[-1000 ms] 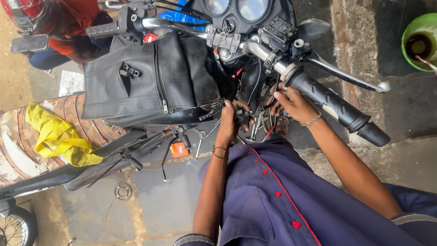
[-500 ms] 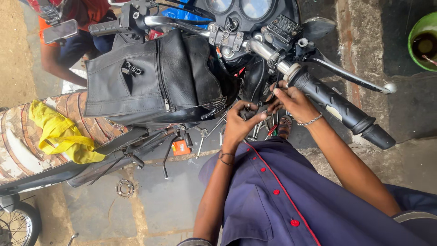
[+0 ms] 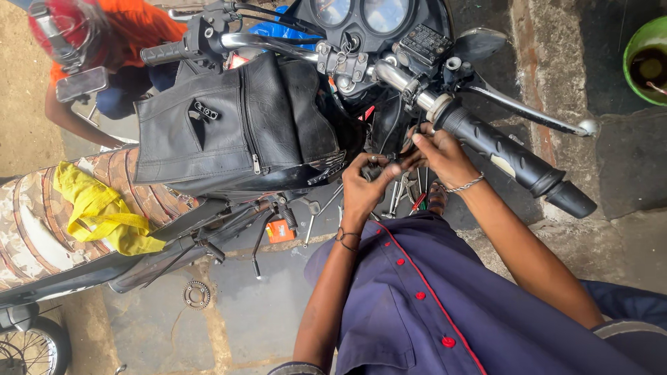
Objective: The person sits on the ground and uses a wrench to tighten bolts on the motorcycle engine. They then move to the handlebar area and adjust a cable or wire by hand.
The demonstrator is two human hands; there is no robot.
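Note:
I look down on a motorcycle with a black leather tank cover [image 3: 236,128] and a black handlebar grip [image 3: 514,160]. My left hand [image 3: 365,187] grips a small dark part [image 3: 379,169] just under the handlebar, beside the tank. My right hand [image 3: 441,156], with a bracelet on the wrist, pinches the same spot from the right, fingertips touching the part. Just what the part is I cannot make out. Both hands are below the right-hand grip and the brake lever [image 3: 528,111].
A yellow cloth [image 3: 97,212] lies on the patterned seat. Several wrenches and tools [image 3: 410,198] lie on the concrete below my hands, with a sprocket [image 3: 196,294] and an orange box [image 3: 280,230]. Another person in orange [image 3: 132,28] crouches beyond the bike. A green bowl [image 3: 646,59] sits far right.
My view has tilted, so the bike sits lower in frame. My left hand has slid right and closed on the small part; my right hand stays at the same spot.

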